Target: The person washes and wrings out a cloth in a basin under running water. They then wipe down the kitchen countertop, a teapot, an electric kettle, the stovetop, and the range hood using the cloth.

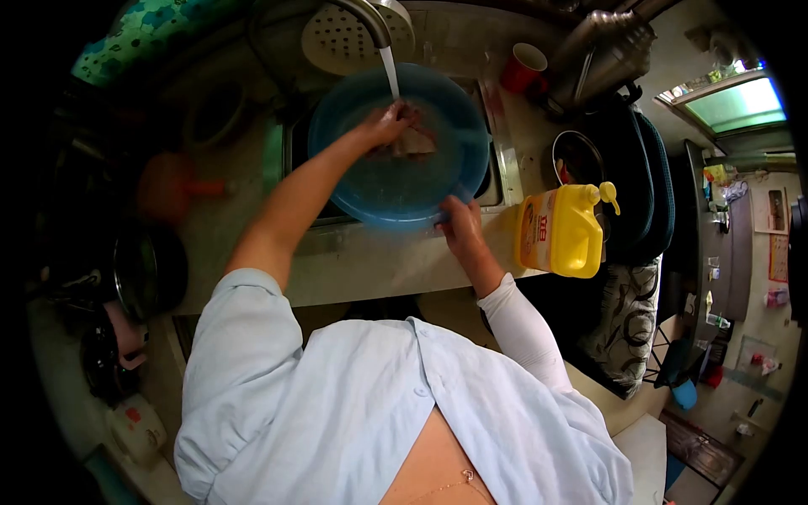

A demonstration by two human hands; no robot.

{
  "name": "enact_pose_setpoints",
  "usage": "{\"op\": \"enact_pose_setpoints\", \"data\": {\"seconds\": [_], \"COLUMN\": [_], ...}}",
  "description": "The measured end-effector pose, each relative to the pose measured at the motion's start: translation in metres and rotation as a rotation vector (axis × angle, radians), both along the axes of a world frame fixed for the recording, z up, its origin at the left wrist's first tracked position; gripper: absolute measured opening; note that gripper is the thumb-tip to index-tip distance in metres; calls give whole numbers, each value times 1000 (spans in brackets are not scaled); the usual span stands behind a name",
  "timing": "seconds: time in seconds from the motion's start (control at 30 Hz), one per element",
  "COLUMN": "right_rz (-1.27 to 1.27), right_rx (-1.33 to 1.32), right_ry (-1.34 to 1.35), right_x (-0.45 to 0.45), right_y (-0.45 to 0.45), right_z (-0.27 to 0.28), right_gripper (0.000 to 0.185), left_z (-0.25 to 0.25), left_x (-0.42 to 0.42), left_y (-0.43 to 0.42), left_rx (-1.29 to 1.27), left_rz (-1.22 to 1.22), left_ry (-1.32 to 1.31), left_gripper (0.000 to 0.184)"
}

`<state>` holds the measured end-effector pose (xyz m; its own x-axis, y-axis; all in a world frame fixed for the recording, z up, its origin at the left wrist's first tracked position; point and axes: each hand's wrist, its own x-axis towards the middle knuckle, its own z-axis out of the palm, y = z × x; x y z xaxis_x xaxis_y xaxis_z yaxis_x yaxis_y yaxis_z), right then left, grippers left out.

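A blue plastic basin (343, 190) rests over the sink, with water in it. From the curved faucet (375, 25) a stream of water runs down into the basin. My left hand (389, 124) is inside the basin beside the stream, its fingers closed on a limp, pale pinkish piece (414, 143). Whether that piece is cloth or meat I cannot tell. At the near right, my right hand (460, 222) grips the basin's rim.
A yellow jug (577, 231) with a pump top stands on the counter right of the basin. Behind it are a pan (577, 158), a red mug (525, 67) and a metal kettle (599, 59). A perforated white disc (358, 38) leans behind the faucet. Dark pots (150, 269) are at left.
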<state>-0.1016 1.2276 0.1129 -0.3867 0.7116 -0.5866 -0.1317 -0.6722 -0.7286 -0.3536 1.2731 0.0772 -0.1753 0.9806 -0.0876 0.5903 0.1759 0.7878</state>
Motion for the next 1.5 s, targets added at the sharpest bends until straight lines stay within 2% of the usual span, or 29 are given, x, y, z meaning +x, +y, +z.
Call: {"op": "enact_pose_setpoints", "data": {"seconds": [0.03, 0.07, 0.13, 0.17, 0.2, 0.27, 0.33, 0.37, 0.43, 0.47, 0.53, 0.57, 0.63, 0.67, 0.73, 0.77, 0.8, 0.83, 0.87, 0.93, 1.0, 1.07, 1.13, 1.17, 1.23, 1.27, 1.33, 1.43, 1.5], "right_rz": [1, -2, -17, -17, 0, 20, -19, -17, -8, -8, -24, -25, -27, -31, -46, -44, -19, 7, 10, 4, 12, 24, -14, -1, -63, -57, -1, -3, -13], "right_rx": [-3, -7, 36, 33, 30, 29, 31, 29, 25, 25, 31, 27, 39, 37, 23, 21, 33, 43, 41, 50, 42, 29, 20, 20, 19, 19, 29, 26, 25], "right_ry": [4, 3, 10, 11, 8, 8, -46, -46, -7, -12, 22, 22, 32, 33, 23, 22, 26, 29, 30, 21, 5, -14, -27, -22, -34, -30, -19, -57, -65], "right_x": [0, -1, -4, -4, -3, -6, -11, -11, -11, -10, -9, -9, -9, -9, -9, -9, -10, -10, -10, -10, -12, -12, -13, -14, -15, -15, -14, -13, -12], "right_y": [2, 3, 2, 2, 3, 5, 3, 1, 3, 2, -1, -1, -2, -2, -1, -1, 0, 0, -1, 0, 3, 1, 2, 1, -2, 0, 3, 2, 3], "right_z": [0, 2, 5, 5, 4, 5, 8, 8, 10, 8, 2, 3, 7, 5, 0, -2, -3, -4, -4, -1, -2, -3, -3, -1, 6, 3, -2, 1, -5], "right_gripper": [30, 30, 30, 30, 30, 31, 30, 30, 31, 31, 32, 32, 33, 33, 31, 31, 31, 30, 30, 29, 29, 29, 29, 29, 29, 29, 30, 30, 30], "left_z": [12, 16, 20, 21, 24, 26, 23, 11, -8, -11, 21, 32, 51, 59, 72, 57, 31, 28, 22, 40, 7, 2, 31, 38, 52, 60, 71, 66, 30], "left_x": [-3, -1, 6, 13, 25, 36, 47, 43, 31, 28, 23, 15, -3, -7, -9, -6, -2, 5, 18, 65, 52, 46, 37, 31, 16, 6, -19, -66, -113], "left_y": [-2, -6, -18, -29, -42, -42, -32, -22, 7, 11, 10, 8, 2, -2, -11, -14, -17, -22, -31, -56, -43, -44, -49, -54, -64, -72, -91, -125, -148], "left_rx": [-34, -39, 469, 467, 481, 493, 111, 108, 43, 43, 189, 186, -37, -39, -166, -167, -27, 111, 108, -159, -74, 4, -35, -41, 122, 120, 378, 404, 414], "left_rz": [-26, -30, -45, -46, -209, -370, -369, -369, 156, 156, 231, 232, -13, -17, 51, 53, -110, -274, -271, -265, -274, -281, -278, -266, -275, -270, -57, 359, 487], "left_ry": [272, 271, 992, 993, 1049, 1105, 1215, 1215, 260, 254, -442, -442, -219, -218, 8, 7, 136, 265, 265, 950, 928, 901, 721, 725, 445, 449, 375, 251, 237], "left_gripper": [47, 47, 47, 47, 44, 42, 36, 36, 25, 25, 20, 20, 21, 21, 33, 33, 40, 49, 49, 56, 60, 63, 59, 59, 45, 45, 32, 27, 27]}}
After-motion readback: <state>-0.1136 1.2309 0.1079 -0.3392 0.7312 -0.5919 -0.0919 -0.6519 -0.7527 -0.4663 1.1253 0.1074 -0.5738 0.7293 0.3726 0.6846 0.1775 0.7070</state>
